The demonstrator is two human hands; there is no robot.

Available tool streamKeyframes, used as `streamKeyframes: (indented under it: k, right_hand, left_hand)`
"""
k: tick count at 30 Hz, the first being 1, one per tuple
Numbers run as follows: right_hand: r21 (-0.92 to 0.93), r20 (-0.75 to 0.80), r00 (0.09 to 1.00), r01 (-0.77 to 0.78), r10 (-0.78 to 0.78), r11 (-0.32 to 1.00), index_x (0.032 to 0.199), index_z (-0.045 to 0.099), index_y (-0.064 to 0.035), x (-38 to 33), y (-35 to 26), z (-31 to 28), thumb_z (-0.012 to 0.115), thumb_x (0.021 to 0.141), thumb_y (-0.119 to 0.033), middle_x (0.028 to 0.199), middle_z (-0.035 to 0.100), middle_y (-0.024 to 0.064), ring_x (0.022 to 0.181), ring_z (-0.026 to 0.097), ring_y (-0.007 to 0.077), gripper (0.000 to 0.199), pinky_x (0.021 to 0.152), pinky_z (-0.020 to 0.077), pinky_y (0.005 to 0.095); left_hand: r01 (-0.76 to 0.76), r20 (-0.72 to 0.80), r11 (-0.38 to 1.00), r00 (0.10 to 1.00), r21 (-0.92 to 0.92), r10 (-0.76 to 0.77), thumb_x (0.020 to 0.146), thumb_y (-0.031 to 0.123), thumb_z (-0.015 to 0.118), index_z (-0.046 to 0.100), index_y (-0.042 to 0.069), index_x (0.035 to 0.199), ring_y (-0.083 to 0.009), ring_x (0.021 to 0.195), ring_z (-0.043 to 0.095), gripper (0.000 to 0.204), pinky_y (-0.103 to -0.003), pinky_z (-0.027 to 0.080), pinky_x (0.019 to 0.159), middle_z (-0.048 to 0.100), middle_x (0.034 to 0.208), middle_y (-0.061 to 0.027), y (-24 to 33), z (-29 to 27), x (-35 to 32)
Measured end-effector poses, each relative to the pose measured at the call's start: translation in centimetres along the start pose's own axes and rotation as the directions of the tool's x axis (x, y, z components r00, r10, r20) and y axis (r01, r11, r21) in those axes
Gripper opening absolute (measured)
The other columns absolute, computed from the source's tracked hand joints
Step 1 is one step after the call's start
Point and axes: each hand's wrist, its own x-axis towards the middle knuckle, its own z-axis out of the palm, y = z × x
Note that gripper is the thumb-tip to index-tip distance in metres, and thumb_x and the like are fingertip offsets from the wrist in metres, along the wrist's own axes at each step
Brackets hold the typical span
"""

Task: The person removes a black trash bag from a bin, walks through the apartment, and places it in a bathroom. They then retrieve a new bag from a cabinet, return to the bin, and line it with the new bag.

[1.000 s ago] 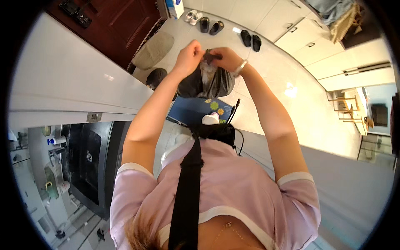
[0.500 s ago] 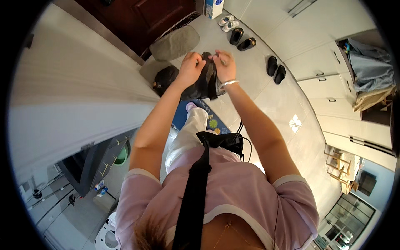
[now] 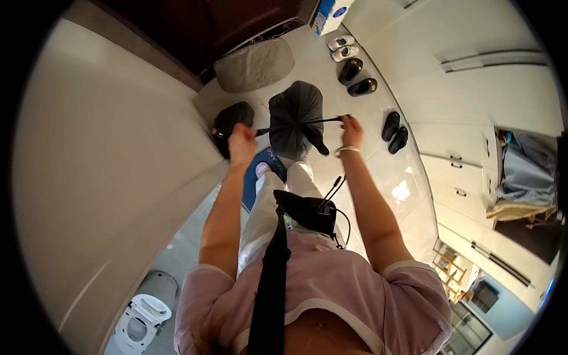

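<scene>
A full black garbage bag (image 3: 294, 106) is in front of me, its top gathered into a bunch at the middle. My left hand (image 3: 241, 145) is closed on one drawstring end, out to the bag's left; motion blurs its fingers a little. Out to the right, my right hand (image 3: 352, 131) grips the other end of the black drawstring (image 3: 322, 120), which is stretched taut. A loose black flap hangs at the bag's lower right. Beside my left hand, a second black bag (image 3: 234, 118) rests against the wall.
A blue patterned mat (image 3: 251, 192) lies by my feet. Beyond the bag is a grey doormat (image 3: 254, 65) at a dark red door. Along the right cabinets stand white shoes (image 3: 343, 47), black shoes (image 3: 358, 80) and black slippers (image 3: 393, 131). A toilet (image 3: 145, 313) shows lower left.
My hands were close together over the bag and have moved apart to either side. The bag's top has drawn into a gathered bunch, with the drawstring pulled out straight.
</scene>
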Motion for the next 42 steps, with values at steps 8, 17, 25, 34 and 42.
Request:
streamKeyframes:
  k: [8, 17, 25, 34, 42]
  right_hand:
    - [-0.495, 0.516, 0.833, 0.48, -0.2, 0.724, 0.077, 0.064, -0.0052, 13.2, 8.3, 7.6, 0.06, 0.075, -0.02, 0.078, 0.06, 0.016, 0.073, 0.058, 0.0341, 0.015, 0.065, 0.0452, 0.036]
    - [-0.589, 0.7, 0.706, 0.488, 0.105, 0.644, 0.069, 0.055, -0.0049, 5.6, 29.1, 19.2, 0.067, 0.071, -0.018, 0.067, 0.059, 0.0146, 0.062, 0.058, 0.0271, 0.018, 0.055, 0.045, 0.035]
    - [-0.765, 0.643, 0.611, 0.484, 0.462, 0.425, 0.082, 0.062, -0.0071, 1.0, 38.4, 22.8, 0.063, 0.072, -0.021, 0.087, 0.062, 0.0142, 0.085, 0.058, 0.0315, 0.017, 0.076, 0.0464, 0.0398]
    - [-0.632, 0.769, 0.392, 0.591, 0.505, 0.502, 0.098, 0.062, -0.0016, 0.5, 33.7, 20.4, 0.061, 0.071, -0.026, 0.094, 0.062, 0.0168, 0.088, 0.059, 0.0307, 0.036, 0.081, 0.0456, 0.0352]
    - [-0.271, 0.666, -0.381, 0.678, 0.641, 0.684, 0.077, 0.065, -0.0069, -6.9, 19.5, 11.3, 0.063, 0.07, -0.028, 0.077, 0.062, 0.0063, 0.07, 0.057, 0.017, 0.022, 0.061, 0.0461, 0.0354]
  left_hand:
    - [0.3, -0.066, 0.944, 0.954, 0.139, -0.293, 0.07, 0.01, 0.066, 0.046, 0.003, 0.072, -0.0367, 0.066, 0.056, 0.021, -0.043, 0.044, 0.059, 0.055, 0.064, -0.0164, -17.0, 7.8, 0.5]
    - [0.538, -0.102, 0.816, 0.843, 0.213, -0.529, 0.069, 0.005, 0.063, 0.046, 0.005, 0.079, -0.0356, 0.073, 0.055, 0.02, -0.043, 0.043, 0.065, 0.055, 0.072, -0.0145, -33.2, 16.2, 0.8]
    - [0.762, -0.131, 0.599, 0.639, 0.247, -0.758, 0.068, 0.007, 0.066, 0.049, 0.006, 0.08, -0.0302, 0.072, 0.056, 0.021, -0.039, 0.045, 0.066, 0.056, 0.074, -0.0102, -40.4, 18.1, -3.1]
    - [0.671, -0.211, 0.712, 0.741, 0.208, -0.637, 0.072, 0.026, 0.066, 0.053, 0.004, 0.093, -0.0314, 0.099, 0.047, 0.033, -0.039, 0.039, 0.087, 0.057, 0.097, -0.0131, -36.5, 18.6, -7.0]
    - [0.545, -0.02, 0.75, 0.814, 0.375, -0.581, 0.072, 0.022, 0.062, 0.051, 0.003, 0.097, -0.0315, 0.098, 0.047, 0.034, -0.038, 0.039, 0.088, 0.051, 0.102, -0.016, -18.7, 12.2, -3.9]
